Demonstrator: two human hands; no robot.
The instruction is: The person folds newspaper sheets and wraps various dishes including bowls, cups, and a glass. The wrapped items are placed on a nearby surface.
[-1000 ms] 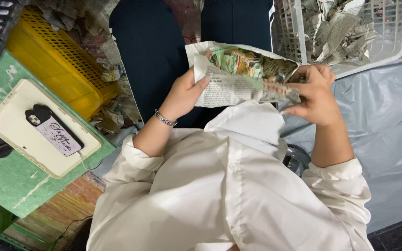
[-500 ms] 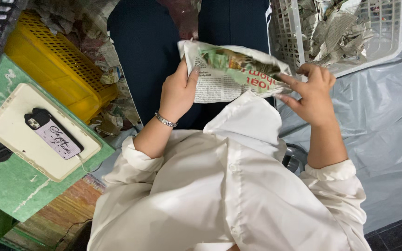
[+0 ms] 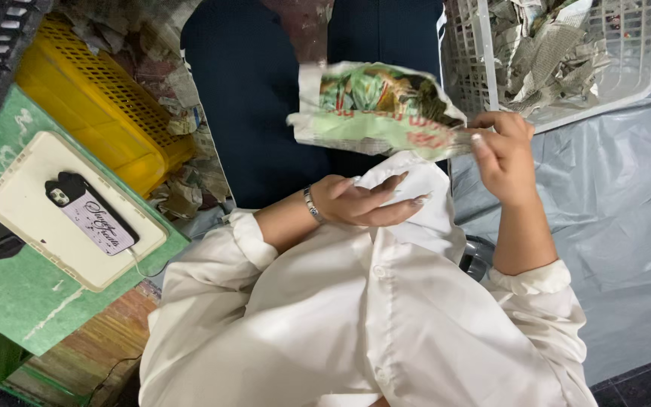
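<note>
A crumpled sheet of newspaper (image 3: 374,109) with green and red print hangs over my lap. My right hand (image 3: 502,154) pinches its right edge between thumb and fingers. My left hand (image 3: 363,202) lies below the sheet, palm up, fingers spread, holding nothing; a thin bracelet sits on that wrist. I wear a white shirt and dark trousers.
A white plastic basket (image 3: 646,71) full of crumpled newspaper stands at the upper right on a grey plastic sheet (image 3: 619,218). A yellow crate (image 3: 92,113) sits at the left, paper scraps beside it. A phone (image 3: 88,215) lies on a cream tray (image 3: 32,226) over a green surface.
My left hand has let go of the newspaper's left edge and dropped below it, palm up. The sheet now hangs from my right hand alone, folded narrower.
</note>
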